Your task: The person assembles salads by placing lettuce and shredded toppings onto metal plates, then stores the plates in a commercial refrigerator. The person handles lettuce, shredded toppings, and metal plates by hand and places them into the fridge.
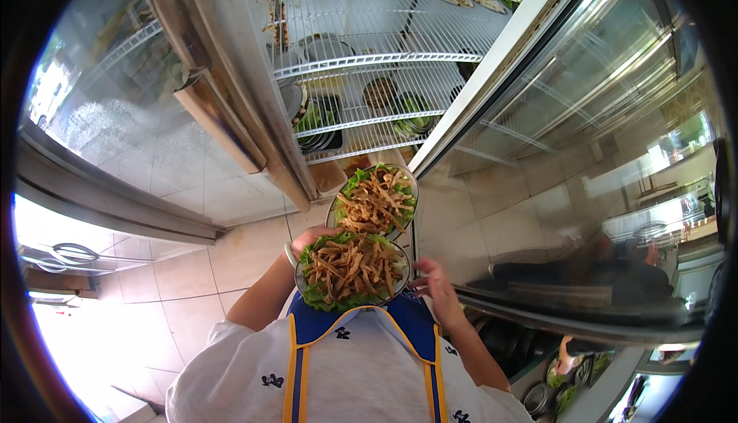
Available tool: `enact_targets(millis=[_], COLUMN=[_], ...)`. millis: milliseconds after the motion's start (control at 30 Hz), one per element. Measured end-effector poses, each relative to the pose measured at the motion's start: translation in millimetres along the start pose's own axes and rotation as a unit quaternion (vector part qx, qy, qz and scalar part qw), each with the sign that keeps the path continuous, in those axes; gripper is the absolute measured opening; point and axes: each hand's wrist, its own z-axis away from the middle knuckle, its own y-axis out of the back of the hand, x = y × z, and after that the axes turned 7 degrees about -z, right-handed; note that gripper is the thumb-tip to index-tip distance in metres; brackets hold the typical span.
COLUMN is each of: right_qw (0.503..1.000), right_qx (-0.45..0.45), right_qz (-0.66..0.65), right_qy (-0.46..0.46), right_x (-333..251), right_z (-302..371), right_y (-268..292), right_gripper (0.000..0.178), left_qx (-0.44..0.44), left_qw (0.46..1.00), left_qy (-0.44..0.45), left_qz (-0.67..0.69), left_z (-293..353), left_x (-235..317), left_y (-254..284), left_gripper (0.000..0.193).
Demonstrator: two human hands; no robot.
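Two plates of brown shredded strips on green lettuce are in front of my chest. The nearer plate (407,284) overlaps the lower edge of the farther plate (417,200). My left hand (311,237) grips them from the left side, with most of its fingers hidden behind the food and plates. Just right of the nearer plate's rim is my right hand (437,284), its fingers loosely bent and apart, with nothing visible in it. Whether a fingertip touches the rim I cannot tell.
Ahead stands an open fridge with white wire shelves (377,61), holding containers and greens. Its glass door (553,184) swings out at my right; a metal-framed glass panel (154,138) is at left. Tiled floor (184,273) lies below. Another person's hand (566,361) is near bowls, lower right.
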Motion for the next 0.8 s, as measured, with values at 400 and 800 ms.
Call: enact_targets(millis=[400,800], right_qw=[0.997,0.993], right_qx=[-0.018,0.085], right_qz=[0.012,-0.08], right_qy=[-0.071,0.012], right_x=[23.7,41.9], right_z=[0.3,36.9], right_y=[-41.6,-77.8], right_gripper=[0.029,0.032], left_qx=[-0.053,-0.033], left_qw=[0.998,0.988], left_qy=[-0.019,0.007], left_qz=[-0.042,-0.148], left_z=[-2.3,0.7], left_x=[1.5,22.1], left_y=[11.3,1.5], left_gripper=[0.043,0.044])
